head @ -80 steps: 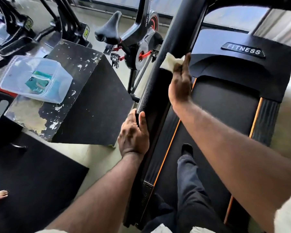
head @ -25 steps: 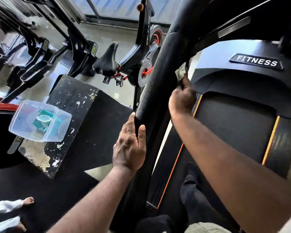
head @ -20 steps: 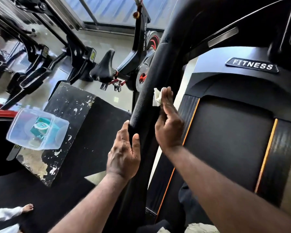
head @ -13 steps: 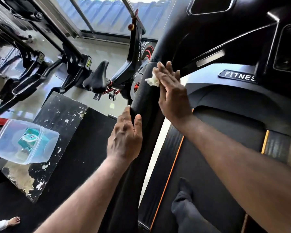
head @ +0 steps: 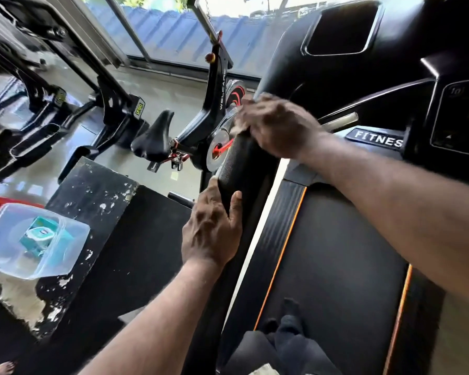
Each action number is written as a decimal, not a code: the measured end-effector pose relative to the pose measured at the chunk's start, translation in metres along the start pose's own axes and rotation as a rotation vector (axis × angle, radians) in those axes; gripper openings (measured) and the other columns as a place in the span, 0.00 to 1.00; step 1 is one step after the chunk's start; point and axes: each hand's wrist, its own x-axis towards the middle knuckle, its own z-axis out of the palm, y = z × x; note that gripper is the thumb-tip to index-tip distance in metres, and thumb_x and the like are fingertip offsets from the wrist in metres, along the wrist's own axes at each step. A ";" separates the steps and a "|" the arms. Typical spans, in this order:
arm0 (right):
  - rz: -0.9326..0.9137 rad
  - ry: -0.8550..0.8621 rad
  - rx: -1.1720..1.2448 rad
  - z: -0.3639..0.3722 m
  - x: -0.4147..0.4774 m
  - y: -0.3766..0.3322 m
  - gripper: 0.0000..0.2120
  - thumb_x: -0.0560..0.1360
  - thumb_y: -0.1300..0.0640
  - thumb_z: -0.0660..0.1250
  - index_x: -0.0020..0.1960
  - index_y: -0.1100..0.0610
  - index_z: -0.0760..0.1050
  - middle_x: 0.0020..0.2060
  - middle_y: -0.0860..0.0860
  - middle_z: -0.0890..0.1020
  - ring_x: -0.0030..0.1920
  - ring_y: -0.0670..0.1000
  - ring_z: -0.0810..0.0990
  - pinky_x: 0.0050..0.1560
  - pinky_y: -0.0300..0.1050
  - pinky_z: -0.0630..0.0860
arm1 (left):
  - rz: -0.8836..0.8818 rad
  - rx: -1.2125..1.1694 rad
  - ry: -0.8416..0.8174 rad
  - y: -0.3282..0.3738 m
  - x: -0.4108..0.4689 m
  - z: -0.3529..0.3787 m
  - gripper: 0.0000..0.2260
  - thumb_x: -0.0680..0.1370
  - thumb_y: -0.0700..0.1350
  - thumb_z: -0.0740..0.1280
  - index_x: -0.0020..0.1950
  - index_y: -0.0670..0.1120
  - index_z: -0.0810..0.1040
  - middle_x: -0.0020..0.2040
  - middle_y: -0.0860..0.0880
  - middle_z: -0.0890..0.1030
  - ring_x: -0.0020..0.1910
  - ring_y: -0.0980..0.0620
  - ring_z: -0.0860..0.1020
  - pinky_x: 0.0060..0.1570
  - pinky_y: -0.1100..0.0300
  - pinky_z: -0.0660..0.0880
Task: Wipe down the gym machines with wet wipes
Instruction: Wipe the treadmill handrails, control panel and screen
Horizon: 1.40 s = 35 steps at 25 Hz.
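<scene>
1. Treadmill handrail [head: 237, 163]: padded black rail rising toward the console [head: 336, 66]. This is the surface under treatment.
2. Left hand [head: 211, 231]: clamped on the lower rail, thumb on the belt side, fingers wrapped round the outer side. Judged purpose: bracing the body and steadying the rail against wiping pressure.
3. Right hand [head: 276, 125]: laid across the upper rail, fingers extended and apart, not curled. Motion blur obscures finer detail. A flat hand spreads pressure over a wide patch of padding.
4. Wet wipe: not distinguishable. Judged to be trapped between the right palm and the rail.
5. Wipe pack [head: 38, 235]: teal pack inside a clear plastic tub [head: 65, 255]. The tub stands on the worn black bench [head: 92, 185] left of the rail, near enough for a fresh wipe.
6. Treadmill belt [head: 336, 253]: the person stands on it, which puts rail and console within reach.
7. Spin bike [head: 220, 104]: beyond the rail, touched by neither hand. Judged 1 of the machines not yet wiped.
</scene>
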 end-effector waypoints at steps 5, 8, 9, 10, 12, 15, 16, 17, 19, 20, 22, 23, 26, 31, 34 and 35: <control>0.396 0.254 0.133 0.025 -0.036 -0.036 0.23 0.81 0.65 0.53 0.71 0.61 0.78 0.73 0.58 0.77 0.77 0.58 0.70 0.80 0.47 0.62 | 0.023 -0.005 0.018 0.001 0.001 0.001 0.31 0.85 0.66 0.51 0.84 0.53 0.55 0.79 0.49 0.68 0.74 0.44 0.72 0.63 0.44 0.74; 0.216 0.140 0.182 0.021 -0.085 -0.030 0.26 0.80 0.65 0.52 0.74 0.63 0.75 0.74 0.59 0.75 0.77 0.55 0.69 0.81 0.46 0.59 | 0.162 -0.020 0.046 0.000 0.001 0.002 0.29 0.85 0.62 0.52 0.85 0.55 0.51 0.84 0.51 0.58 0.78 0.44 0.67 0.65 0.41 0.74; 0.225 0.137 0.132 0.013 -0.094 -0.010 0.25 0.79 0.68 0.53 0.73 0.62 0.76 0.73 0.59 0.76 0.76 0.57 0.72 0.81 0.45 0.59 | 0.205 -0.019 0.060 -0.001 0.001 0.003 0.29 0.85 0.61 0.53 0.85 0.56 0.50 0.85 0.51 0.54 0.79 0.44 0.65 0.66 0.40 0.74; 0.232 0.109 0.054 0.006 -0.101 0.008 0.25 0.78 0.69 0.55 0.72 0.61 0.77 0.71 0.59 0.78 0.74 0.58 0.74 0.81 0.46 0.58 | 0.247 -0.022 0.076 -0.002 0.003 0.004 0.30 0.85 0.59 0.55 0.86 0.55 0.50 0.86 0.52 0.50 0.80 0.44 0.63 0.68 0.40 0.72; 0.156 0.073 -0.139 -0.004 -0.110 0.035 0.24 0.79 0.70 0.56 0.70 0.59 0.80 0.70 0.56 0.80 0.73 0.56 0.76 0.83 0.50 0.54 | 0.369 -0.038 0.103 0.006 0.018 0.008 0.31 0.85 0.54 0.60 0.86 0.51 0.52 0.87 0.51 0.46 0.83 0.44 0.59 0.73 0.39 0.68; 0.242 0.208 -0.300 -0.021 -0.124 0.058 0.23 0.79 0.70 0.61 0.70 0.58 0.79 0.70 0.53 0.80 0.74 0.52 0.75 0.83 0.54 0.52 | 0.538 0.010 0.141 0.044 0.067 0.007 0.31 0.83 0.51 0.66 0.83 0.46 0.61 0.87 0.47 0.49 0.84 0.42 0.56 0.79 0.41 0.62; 0.365 0.272 -0.347 -0.030 -0.129 0.062 0.25 0.78 0.71 0.63 0.72 0.57 0.78 0.72 0.53 0.78 0.75 0.52 0.73 0.83 0.55 0.50 | 0.578 0.045 0.129 0.058 0.083 0.007 0.31 0.82 0.53 0.67 0.82 0.45 0.64 0.86 0.46 0.51 0.84 0.43 0.56 0.80 0.42 0.60; 0.493 0.315 -0.396 -0.037 -0.132 0.059 0.28 0.77 0.71 0.62 0.76 0.57 0.74 0.75 0.53 0.75 0.78 0.52 0.69 0.83 0.55 0.48 | 0.616 0.077 0.118 0.070 0.099 0.007 0.31 0.81 0.55 0.67 0.81 0.44 0.66 0.86 0.46 0.53 0.84 0.44 0.56 0.81 0.45 0.57; 0.637 0.246 -0.465 -0.025 -0.128 0.031 0.33 0.77 0.67 0.61 0.83 0.59 0.61 0.82 0.55 0.62 0.83 0.55 0.58 0.83 0.58 0.46 | 0.691 0.153 0.094 0.082 0.118 0.010 0.32 0.80 0.58 0.68 0.80 0.44 0.68 0.86 0.46 0.55 0.84 0.45 0.55 0.83 0.49 0.51; 0.577 0.155 -0.456 -0.008 -0.124 0.011 0.35 0.79 0.62 0.61 0.84 0.60 0.55 0.84 0.56 0.56 0.84 0.56 0.53 0.83 0.58 0.46 | 0.724 0.191 0.086 0.083 0.122 0.012 0.33 0.78 0.58 0.68 0.80 0.44 0.69 0.86 0.46 0.56 0.84 0.46 0.55 0.83 0.50 0.49; 0.384 -0.047 -0.383 0.017 -0.117 -0.011 0.42 0.79 0.52 0.67 0.85 0.61 0.50 0.85 0.56 0.51 0.85 0.55 0.49 0.83 0.59 0.50 | 0.751 0.218 0.084 0.086 0.126 0.015 0.34 0.75 0.56 0.69 0.78 0.44 0.71 0.85 0.46 0.57 0.85 0.47 0.54 0.83 0.49 0.47; 0.326 -0.113 -0.385 0.015 -0.118 -0.009 0.45 0.77 0.49 0.69 0.85 0.59 0.49 0.85 0.54 0.51 0.85 0.53 0.49 0.82 0.59 0.51 | 0.752 0.209 0.082 0.086 0.126 0.016 0.34 0.74 0.54 0.70 0.78 0.44 0.71 0.85 0.46 0.58 0.85 0.47 0.54 0.83 0.49 0.48; 0.501 -0.114 -0.560 -0.034 -0.142 0.031 0.47 0.78 0.45 0.68 0.86 0.57 0.44 0.85 0.54 0.47 0.85 0.54 0.46 0.82 0.62 0.46 | 0.747 0.195 0.088 0.087 0.131 0.016 0.33 0.73 0.50 0.73 0.77 0.44 0.72 0.85 0.45 0.58 0.85 0.46 0.54 0.83 0.45 0.51; 0.743 -0.045 -0.530 -0.034 -0.126 0.013 0.51 0.78 0.38 0.66 0.85 0.63 0.42 0.84 0.59 0.43 0.84 0.59 0.42 0.82 0.63 0.38 | 0.779 0.253 0.072 0.089 0.130 0.015 0.30 0.71 0.50 0.74 0.73 0.47 0.76 0.85 0.46 0.57 0.85 0.45 0.53 0.83 0.42 0.51; 0.530 -0.194 -0.596 -0.047 -0.121 0.017 0.53 0.75 0.34 0.69 0.85 0.61 0.48 0.85 0.58 0.50 0.85 0.57 0.48 0.82 0.62 0.37 | 0.810 0.289 0.071 0.092 0.141 0.009 0.27 0.70 0.55 0.76 0.68 0.51 0.79 0.84 0.48 0.59 0.83 0.44 0.57 0.82 0.47 0.51; 0.560 -0.193 -0.646 -0.069 -0.123 0.029 0.53 0.73 0.33 0.70 0.84 0.62 0.52 0.84 0.58 0.55 0.84 0.58 0.50 0.81 0.63 0.36 | 0.816 0.290 0.074 0.093 0.144 0.007 0.27 0.69 0.56 0.77 0.66 0.52 0.80 0.83 0.49 0.60 0.82 0.44 0.58 0.80 0.49 0.51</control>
